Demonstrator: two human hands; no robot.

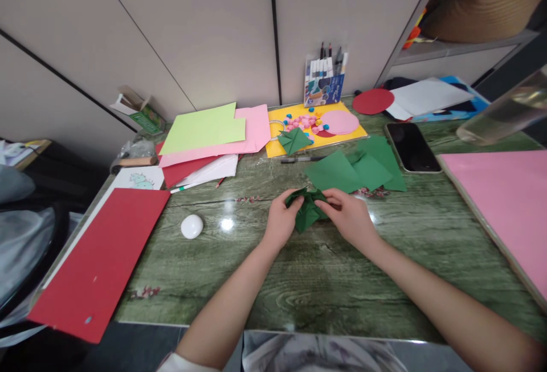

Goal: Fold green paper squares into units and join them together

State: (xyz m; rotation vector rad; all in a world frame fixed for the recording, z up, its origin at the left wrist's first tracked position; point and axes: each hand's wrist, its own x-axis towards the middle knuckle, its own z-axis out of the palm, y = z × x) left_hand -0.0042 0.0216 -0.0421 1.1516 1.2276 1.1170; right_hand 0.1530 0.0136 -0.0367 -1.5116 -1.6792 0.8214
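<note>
A folded dark green paper [306,216] is held between my two hands above the middle of the table. My left hand [281,218] pinches its left side with thumb and fingers. On the right side, my right hand [348,212] grips the same paper. Just behind the hands lie several green paper sheets [335,172], overlapping. Another folded green piece [294,140] rests on a yellow sheet [276,148], beside pink pompoms [301,122].
A phone [412,147] and a clear bottle [504,110] are at the right, near a pink pad [513,207]. Red card [106,252] overhangs the left front edge. A white round object [192,227] sits left of my hands. Markers [325,81] stand at the back.
</note>
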